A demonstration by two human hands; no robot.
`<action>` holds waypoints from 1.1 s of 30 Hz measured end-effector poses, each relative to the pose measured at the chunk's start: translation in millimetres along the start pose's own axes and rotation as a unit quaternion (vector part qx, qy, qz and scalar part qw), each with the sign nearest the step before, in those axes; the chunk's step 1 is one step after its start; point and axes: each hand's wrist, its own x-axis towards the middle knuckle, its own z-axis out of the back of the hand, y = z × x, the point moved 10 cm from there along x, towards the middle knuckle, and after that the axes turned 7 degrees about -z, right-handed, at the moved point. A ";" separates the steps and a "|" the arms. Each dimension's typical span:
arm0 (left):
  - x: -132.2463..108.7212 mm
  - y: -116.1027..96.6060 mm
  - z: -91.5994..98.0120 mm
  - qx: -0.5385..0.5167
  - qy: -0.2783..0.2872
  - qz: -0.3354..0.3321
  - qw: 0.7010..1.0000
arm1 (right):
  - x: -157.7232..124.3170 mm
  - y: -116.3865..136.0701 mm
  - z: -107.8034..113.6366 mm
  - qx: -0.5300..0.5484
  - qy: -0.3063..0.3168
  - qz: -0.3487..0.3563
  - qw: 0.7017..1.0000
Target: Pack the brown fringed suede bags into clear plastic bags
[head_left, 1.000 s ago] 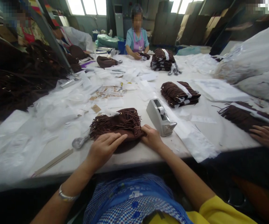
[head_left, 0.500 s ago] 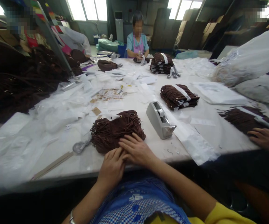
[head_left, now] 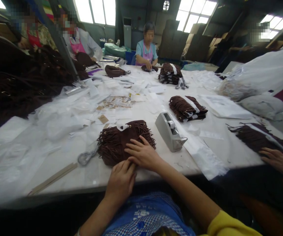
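Observation:
A dark brown fringed bag (head_left: 114, 144) lies in front of me near the table edge, with gold eyelets and a white wrap at its top. My left hand (head_left: 122, 178) is at the bag's front edge, its fingers curled together and closed on that edge; the fingertips are partly hidden. Lying over the lower front of the bag, my right hand (head_left: 143, 154) has its fingers spread, and its thumb side meets my left fingers. Just right of the bag stands a grey tape dispenser (head_left: 169, 132). Scissors (head_left: 86, 157) rest to its left.
White plastic bags (head_left: 205, 157) hang over the table edge. Stacked fringed bags (head_left: 187, 108) lie behind the dispenser. At right, a co-worker's hand (head_left: 279, 160) touches another fringed bag (head_left: 256, 136). Loose wrapping (head_left: 58, 121) covers the left side. Another person (head_left: 146, 52) works across the table.
The view has tilted up slightly. My right hand has shifted a little over the bag, fingers still spread; my left stays at its front edge. At far left, a person in a pink apron has straightened up.

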 end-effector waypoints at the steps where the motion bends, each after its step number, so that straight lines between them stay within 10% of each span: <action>1: 0.0 0.5 0.4 -0.001 0.001 0.001 1.000 | 5.6 -16.5 -0.2 -0.004 0.001 -0.020 1.000; 7: 9.9 -0.2 3.0 0.022 -0.005 0.004 1.000 | -37.3 -126.9 66.1 -0.028 -0.136 -0.255 0.957; 13: 32.0 3.8 -1.2 0.094 0.020 -0.005 0.995 | -96.4 -110.9 32.3 0.119 -0.114 -0.343 0.925; 21: 27.3 12.9 -2.6 0.063 -0.008 -0.017 0.998 | -76.7 -100.3 14.7 0.194 -0.198 -0.355 0.893; 28: 15.3 14.6 -5.1 0.027 -0.011 -0.026 0.999 | -123.4 -120.4 -15.1 0.538 -0.173 -0.476 0.674; 33: 13.4 15.0 -5.2 0.024 -0.011 -0.036 0.999 | -99.3 -130.9 -22.3 0.460 -0.045 -0.487 0.741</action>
